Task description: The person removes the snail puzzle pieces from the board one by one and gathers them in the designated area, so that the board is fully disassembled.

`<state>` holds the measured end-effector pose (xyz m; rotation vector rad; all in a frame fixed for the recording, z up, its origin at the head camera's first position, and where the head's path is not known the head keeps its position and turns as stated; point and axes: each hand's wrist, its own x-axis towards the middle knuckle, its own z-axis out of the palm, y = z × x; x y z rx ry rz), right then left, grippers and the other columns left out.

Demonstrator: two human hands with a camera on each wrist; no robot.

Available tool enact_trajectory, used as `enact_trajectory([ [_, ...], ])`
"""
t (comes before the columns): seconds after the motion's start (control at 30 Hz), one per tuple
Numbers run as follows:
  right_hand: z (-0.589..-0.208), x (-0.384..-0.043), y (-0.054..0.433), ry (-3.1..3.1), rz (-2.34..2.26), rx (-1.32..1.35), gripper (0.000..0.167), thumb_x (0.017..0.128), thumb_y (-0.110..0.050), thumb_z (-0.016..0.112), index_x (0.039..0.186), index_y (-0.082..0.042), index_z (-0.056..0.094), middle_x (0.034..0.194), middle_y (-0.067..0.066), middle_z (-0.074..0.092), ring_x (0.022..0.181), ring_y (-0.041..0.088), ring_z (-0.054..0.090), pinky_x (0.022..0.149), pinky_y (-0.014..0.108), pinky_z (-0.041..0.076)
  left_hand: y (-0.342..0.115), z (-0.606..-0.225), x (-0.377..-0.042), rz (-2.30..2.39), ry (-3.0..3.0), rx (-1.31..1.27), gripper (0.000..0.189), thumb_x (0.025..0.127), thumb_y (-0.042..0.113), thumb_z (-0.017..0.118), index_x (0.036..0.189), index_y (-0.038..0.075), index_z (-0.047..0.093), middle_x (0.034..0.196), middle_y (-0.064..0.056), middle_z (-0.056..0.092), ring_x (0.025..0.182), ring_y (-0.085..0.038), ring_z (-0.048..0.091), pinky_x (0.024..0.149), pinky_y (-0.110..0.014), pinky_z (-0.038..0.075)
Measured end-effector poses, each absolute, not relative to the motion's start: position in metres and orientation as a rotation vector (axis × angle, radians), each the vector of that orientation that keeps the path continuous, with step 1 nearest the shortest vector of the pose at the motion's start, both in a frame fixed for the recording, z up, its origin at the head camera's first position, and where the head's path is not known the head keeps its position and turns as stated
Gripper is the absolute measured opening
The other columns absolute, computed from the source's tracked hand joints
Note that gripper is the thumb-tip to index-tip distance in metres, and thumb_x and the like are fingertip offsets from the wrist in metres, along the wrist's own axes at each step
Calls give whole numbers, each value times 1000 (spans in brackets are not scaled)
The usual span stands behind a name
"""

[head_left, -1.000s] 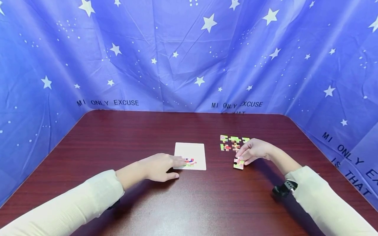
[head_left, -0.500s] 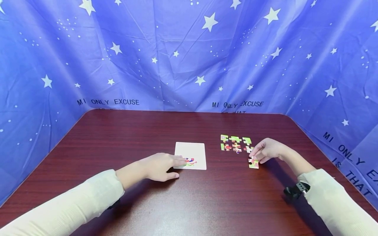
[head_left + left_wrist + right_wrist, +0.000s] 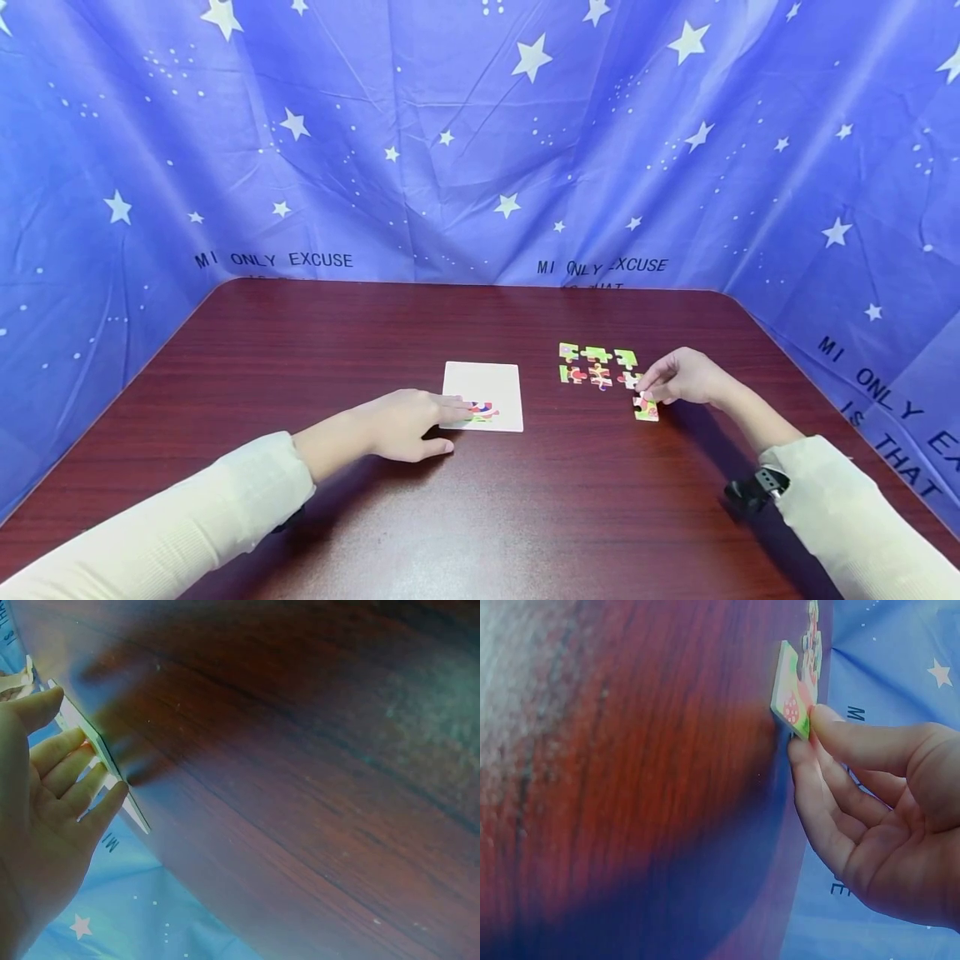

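Observation:
In the head view my left hand (image 3: pixel 408 425) rests with straight fingers on the left part of a square white board (image 3: pixel 487 382). A small red, blue and white picture (image 3: pixel 483 410) shows beside its fingertips, partly covered by them. My right hand (image 3: pixel 684 379) pinches a jigsaw piece (image 3: pixel 647 408) between thumb and fingers. That piece is pink, green and yellow; in the right wrist view the piece (image 3: pixel 789 697) has a round red spot and appears tilted. Just beyond it lie several loose jigsaw pieces (image 3: pixel 597 355) in two rows.
The dark red-brown wooden table (image 3: pixel 360 333) extends around both hands. A blue curtain (image 3: pixel 450 208) with white stars hangs behind and beside it. A black band (image 3: pixel 756 490) sits on the right wrist at the pale sleeve (image 3: pixel 832 492).
My right hand has slid right with the pinched jigsaw piece, then moved slightly farther from me toward the loose pieces' nearer right corner. My left hand has stayed on the board.

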<state>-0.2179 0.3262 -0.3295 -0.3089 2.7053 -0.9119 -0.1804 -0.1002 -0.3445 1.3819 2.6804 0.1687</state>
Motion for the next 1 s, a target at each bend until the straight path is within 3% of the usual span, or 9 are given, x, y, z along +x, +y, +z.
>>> enact_trajectory([
  [0.57,-320,-223,302,2739,-914,-374,25,81,-10,73,100,6,71,90,17,75,72,12,69,65,27,58,-103,-346,-177,154,2662,1363,54,93,29,57,145,17,45,153,-2,42,141,-20,42,112,-43,40],
  [0.8,-321,-228,269,2745,-903,-450,23,80,-12,74,99,2,73,87,14,76,67,12,67,53,22,48,-103,-350,-171,96,2659,1374,57,95,31,54,149,17,38,158,-1,33,146,-20,33,115,-44,36],
  [1.0,-321,-233,235,2724,-925,-542,20,78,-11,74,95,0,74,80,12,75,63,16,67,48,25,47,-105,-351,-169,75,2660,1388,59,97,32,50,151,17,32,160,-1,28,148,-20,28,117,-44,33],
])
